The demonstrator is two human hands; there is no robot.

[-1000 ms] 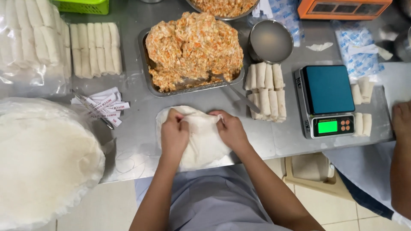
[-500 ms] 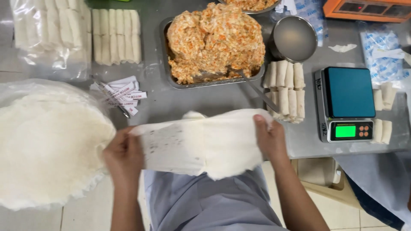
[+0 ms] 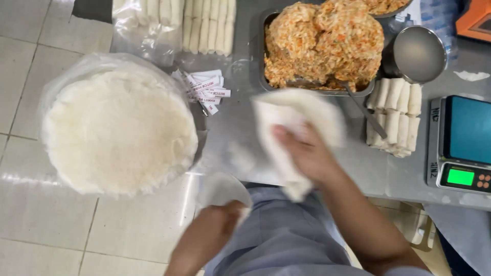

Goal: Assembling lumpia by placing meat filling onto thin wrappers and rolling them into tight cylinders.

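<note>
Peeling apart now, we hold one wrapper (image 3: pixel 296 120) under our right hand (image 3: pixel 307 153), our left hand (image 3: pixel 217 217) pinching another sheet (image 3: pixel 220 189) away nearer the stack (image 3: pixel 120 133).

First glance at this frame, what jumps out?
The big round stack of white wrappers in clear plastic fills the left side. Top centre, a metal tray is heaped with orange shredded filling, with finished rolls just to its right. In the middle, the right hand presses a thin white wrapper over the table edge, while the left hand holds a smaller white sheet lower down.
</note>
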